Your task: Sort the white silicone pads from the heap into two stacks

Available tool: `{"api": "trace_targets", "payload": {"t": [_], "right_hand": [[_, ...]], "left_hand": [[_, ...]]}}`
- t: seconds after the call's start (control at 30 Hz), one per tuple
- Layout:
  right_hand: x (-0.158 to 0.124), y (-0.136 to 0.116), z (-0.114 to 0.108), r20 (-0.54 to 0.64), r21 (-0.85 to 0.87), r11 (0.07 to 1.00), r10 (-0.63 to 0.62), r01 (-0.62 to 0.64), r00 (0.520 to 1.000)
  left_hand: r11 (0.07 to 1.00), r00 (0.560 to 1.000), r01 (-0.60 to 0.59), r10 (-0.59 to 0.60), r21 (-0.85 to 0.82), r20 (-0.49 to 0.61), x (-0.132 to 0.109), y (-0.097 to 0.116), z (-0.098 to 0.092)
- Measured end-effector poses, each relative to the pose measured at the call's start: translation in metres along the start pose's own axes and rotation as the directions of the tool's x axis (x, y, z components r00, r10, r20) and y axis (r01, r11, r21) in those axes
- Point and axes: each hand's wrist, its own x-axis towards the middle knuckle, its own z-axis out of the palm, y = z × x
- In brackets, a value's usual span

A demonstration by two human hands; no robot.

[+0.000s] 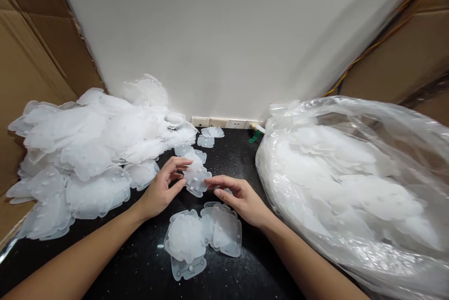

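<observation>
A thin, frosted translucent plastic piece [196, 179], with rounded corners and small white dots, is between my two hands. My left hand [162, 191] is at its left edge, fingers curved and apart from the thumb. From the right, the index fingertip of my right hand [245, 199] meets or nearly meets its edge, with the thumb held apart below. Whether either hand touches it firmly, I cannot tell. Similar pieces lie partly beneath and behind it. Nearer me are two overlapping stacks of the same pieces, a left stack [185, 237] and a right stack [224, 230].
A large heap of plastic pieces [105, 131] covers the left side. A clear plastic bag [351, 253] full of similar pieces bulges on the right. Wall sockets [228, 123] line the back of the black speckled tabletop [140, 262]. Cardboard [31, 47] flanks the grey wall.
</observation>
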Motion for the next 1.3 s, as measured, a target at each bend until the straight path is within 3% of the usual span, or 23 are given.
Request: {"api": "trace_targets", "payload": {"t": [0.1, 0.17, 0.3, 0.47, 0.53, 0.6, 0.63, 0.7, 0.77, 0.83, 0.87, 0.97, 1.03, 1.17, 1.3], "right_hand": [[-0.007, -0.02, -0.004, -0.103, 0.098, 0.995, 0.039, -0.029, 0.994], [-0.01, -0.039, -0.015, -0.194, 0.101, 0.994, 0.06, -0.041, 0.979], [0.0, -0.08, -0.07, -0.404, 0.012, 1.0, -0.003, 0.009, 0.915], [0.044, -0.097, -0.17, -0.682, 0.008, 1.0, 0.027, -0.03, 0.731], [0.058, -0.095, -0.195, -0.743, 0.065, 0.992, 0.121, -0.108, 0.658], [0.067, -0.093, -0.203, -0.773, 0.086, 0.986, 0.158, -0.144, 0.615], [0.07, -0.093, -0.2, -0.777, 0.077, 0.988, 0.146, -0.137, 0.613], [0.074, -0.092, -0.182, -0.74, 0.015, 0.996, 0.071, -0.089, 0.669], [0.078, -0.089, -0.15, -0.602, -0.08, 0.996, -0.01, -0.047, 0.798], [0.084, -0.084, -0.112, -0.403, -0.154, 0.982, 0.034, -0.105, 0.915], [0.088, -0.079, -0.093, -0.309, -0.208, 0.966, 0.087, -0.156, 0.947], [0.108, -0.055, -0.043, -0.16, -0.419, 0.876, 0.189, -0.24, 0.969], [0.122, -0.036, -0.019, -0.154, -0.512, 0.812, 0.232, -0.279, 0.96], [0.139, -0.008, 0.012, -0.149, -0.518, 0.794, 0.282, -0.318, 0.948], [0.131, 0.0, 0.032, -0.137, -0.455, 0.835, 0.277, -0.308, 0.951]], "left_hand": [[0.944, 0.999, -0.012, 0.025, 0.33, -0.036, 0.004, -0.013, -0.004], [0.887, 1.0, -0.003, -0.003, 0.462, 0.012, 0.006, -0.025, -0.006], [0.818, 0.992, -0.003, -0.069, 0.575, 0.104, 0.007, -0.038, -0.005], [0.78, 0.974, 0.011, -0.149, 0.626, 0.169, 0.004, -0.031, -0.004], [0.786, 0.979, 0.006, -0.132, 0.619, 0.158, 0.002, -0.028, -0.004], [0.805, 0.986, -0.004, -0.097, 0.593, 0.138, -0.001, -0.027, -0.004], [0.819, 0.988, -0.007, -0.082, 0.574, 0.13, -0.001, -0.027, -0.004], [0.85, 0.992, -0.008, -0.061, 0.527, 0.114, -0.002, -0.028, -0.004], [0.879, 0.995, -0.003, -0.044, 0.477, 0.087, -0.001, -0.028, -0.004], [0.904, 0.998, 0.002, -0.028, 0.427, 0.054, 0.001, -0.029, -0.003], [0.916, 0.999, 0.005, -0.021, 0.401, 0.036, 0.002, -0.029, -0.003], [0.948, 1.0, 0.016, -0.015, 0.319, -0.005, 0.007, -0.03, -0.001], [0.958, 0.999, 0.03, -0.026, 0.284, -0.018, 0.008, -0.03, -0.001], [0.958, 0.998, 0.048, -0.038, 0.283, -0.042, 0.007, -0.027, 0.002], [0.966, 0.994, 0.065, -0.04, 0.249, -0.103, 0.005, -0.029, 0.005]]}}
